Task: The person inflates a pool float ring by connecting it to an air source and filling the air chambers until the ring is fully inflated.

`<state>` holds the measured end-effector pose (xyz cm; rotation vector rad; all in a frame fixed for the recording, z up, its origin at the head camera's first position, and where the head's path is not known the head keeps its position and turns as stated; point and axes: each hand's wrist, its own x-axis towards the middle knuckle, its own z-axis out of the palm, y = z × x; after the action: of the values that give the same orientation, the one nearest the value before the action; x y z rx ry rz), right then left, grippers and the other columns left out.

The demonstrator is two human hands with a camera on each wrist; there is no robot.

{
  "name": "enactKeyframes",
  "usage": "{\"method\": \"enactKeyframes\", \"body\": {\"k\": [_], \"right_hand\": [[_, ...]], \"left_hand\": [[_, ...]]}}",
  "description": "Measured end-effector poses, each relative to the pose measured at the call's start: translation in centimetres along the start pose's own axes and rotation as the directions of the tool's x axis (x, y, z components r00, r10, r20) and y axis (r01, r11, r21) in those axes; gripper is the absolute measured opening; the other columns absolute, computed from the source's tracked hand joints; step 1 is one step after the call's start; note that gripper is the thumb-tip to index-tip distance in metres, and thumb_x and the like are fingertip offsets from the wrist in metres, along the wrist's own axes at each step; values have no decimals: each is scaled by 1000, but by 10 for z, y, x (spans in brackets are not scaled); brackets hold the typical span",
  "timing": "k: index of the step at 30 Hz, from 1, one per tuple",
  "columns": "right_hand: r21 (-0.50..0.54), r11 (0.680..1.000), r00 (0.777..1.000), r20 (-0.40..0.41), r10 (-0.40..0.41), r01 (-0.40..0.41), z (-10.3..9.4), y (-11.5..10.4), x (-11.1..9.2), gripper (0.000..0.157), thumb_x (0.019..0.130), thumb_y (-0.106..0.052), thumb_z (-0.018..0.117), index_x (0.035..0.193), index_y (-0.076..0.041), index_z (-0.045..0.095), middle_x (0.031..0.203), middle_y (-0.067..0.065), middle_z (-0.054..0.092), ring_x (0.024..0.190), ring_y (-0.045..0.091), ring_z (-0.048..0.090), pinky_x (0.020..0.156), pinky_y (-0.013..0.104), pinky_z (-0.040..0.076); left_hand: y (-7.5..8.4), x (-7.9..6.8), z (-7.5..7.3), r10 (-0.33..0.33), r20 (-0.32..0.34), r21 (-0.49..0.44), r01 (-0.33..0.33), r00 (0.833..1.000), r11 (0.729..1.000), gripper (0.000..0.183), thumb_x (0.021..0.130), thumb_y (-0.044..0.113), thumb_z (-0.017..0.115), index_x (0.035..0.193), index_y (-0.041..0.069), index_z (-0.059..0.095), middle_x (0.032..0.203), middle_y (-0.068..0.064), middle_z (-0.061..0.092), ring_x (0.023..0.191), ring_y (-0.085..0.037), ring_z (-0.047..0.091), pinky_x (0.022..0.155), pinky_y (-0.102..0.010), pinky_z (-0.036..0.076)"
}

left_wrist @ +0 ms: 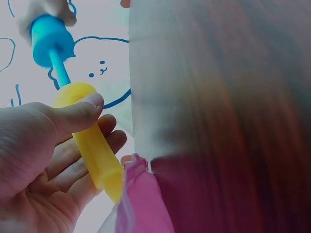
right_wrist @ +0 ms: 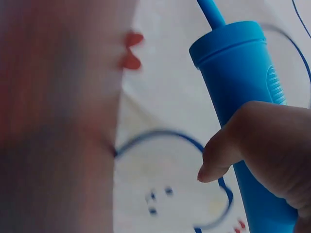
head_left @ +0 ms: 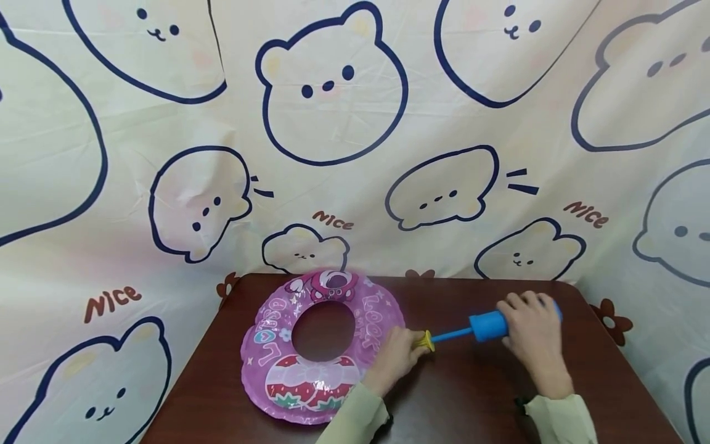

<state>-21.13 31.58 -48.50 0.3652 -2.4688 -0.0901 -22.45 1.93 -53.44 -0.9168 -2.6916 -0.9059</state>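
1. Head: over the table [head_left: 460, 394], right of the pink ring [head_left: 257, 370], the blue pump [head_left: 488, 327] lay nearly crosswise, its yellow nozzle [head_left: 424, 341] pointing left at the ring
2. Left wrist: the yellow nozzle slanted down to the ring; the left hand [left_wrist: 43, 155], half closed, gripped it
3. Right wrist: the blue pump tilted, narrow rod [right_wrist: 212, 13] uppermost; the right hand [right_wrist: 267, 150] curled round it (its fingers hidden behind)

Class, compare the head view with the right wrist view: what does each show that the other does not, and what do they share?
Only the head view shows the pink ring, the left hand and the yellow end piece it grips.

Only the right wrist view shows the ribbed oval on the blue pump.

Both show the pump, right hand, brown table and printed cloth.
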Motion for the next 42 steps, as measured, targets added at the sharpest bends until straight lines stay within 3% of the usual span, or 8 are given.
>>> {"method": "enactKeyframes", "body": {"k": [4, 7, 14, 21, 28, 32, 37, 42], "right_hand": [[14, 998, 998, -28, 59, -59, -10, 20, -5, 62, 48, -11, 103, 103, -5, 75, 101, 18, 73, 102, 44, 60, 101, 68, 44], [13, 998, 998, -27, 59, -59, -9, 18, -7, 63, 48, -11, 103, 103, -4, 75, 100, 19, 73, 100, 44, 60, 100, 70, 44], [0, 1000, 1000, 2, -11, 11, 10, -18, 2, 63, 52, -19, 105, 105, -6, 74, 103, 17, 72, 102, 43, 62, 96, 68, 47], [2, 998, 998, -4, -63, 63, 26, -55, 6, 57, 56, -20, 104, 103, -7, 74, 102, 14, 73, 100, 39, 63, 93, 64, 50], [16, 990, 988, -66, -141, 142, 42, -77, -3, 62, 51, -23, 105, 103, -9, 75, 101, 12, 72, 96, 36, 64, 89, 60, 53], [49, 989, 987, -81, -137, 141, 42, -66, -4, 62, 50, -21, 105, 103, -10, 75, 100, 11, 73, 96, 36, 64, 91, 59, 53], [63, 993, 990, -105, -90, 96, 23, -25, -1, 64, 49, -18, 105, 104, -9, 74, 99, 13, 74, 97, 40, 64, 93, 61, 51], [38, 999, 994, -110, 30, -26, -4, 11, -2, 73, 44, -11, 107, 109, -6, 74, 105, 18, 74, 106, 44, 62, 102, 66, 47]], "left_hand": [[0, 0, -1, 14, 1, 4, -14, 1000, 1000, 8, 97, 21, 81, 95, 13, 81, 80, 5, 75, 64, 1, 49, 65, -10, 47], [0, -1, -2, -3, 18, -10, 3, 1000, 1000, 9, 97, 21, 81, 95, 13, 81, 81, 5, 76, 65, 1, 49, 65, -10, 48], [-1, -2, -7, -74, 19, -18, 75, 997, 997, 7, 95, 19, 83, 95, 12, 83, 80, 5, 76, 64, 1, 49, 65, -12, 48], [-1, 0, -6, -76, 30, -29, 77, 997, 997, 11, 97, 21, 80, 100, 10, 83, 81, 4, 76, 64, 1, 51, 66, -11, 50], [-1, -1, -2, -71, 28, -16, 71, 997, 997, 12, 94, 22, 84, 101, 11, 84, 76, 6, 72, 63, -3, 50, 65, -13, 47], [0, -1, 0, -78, 29, -29, 79, 996, 996, 14, 94, 21, 84, 105, 11, 84, 81, 5, 75, 65, -2, 50, 66, -12, 48], [0, -1, -1, -100, 24, -94, 102, 995, 990, 13, 95, 17, 83, 105, 8, 84, 84, 0, 78, 65, 2, 50, 62, -10, 48], [-1, 0, -5, -100, 30, -85, 102, 995, 991, 10, 96, 18, 82, 102, 10, 83, 80, 3, 75, 62, 1, 48, 58, -11, 45]]}}
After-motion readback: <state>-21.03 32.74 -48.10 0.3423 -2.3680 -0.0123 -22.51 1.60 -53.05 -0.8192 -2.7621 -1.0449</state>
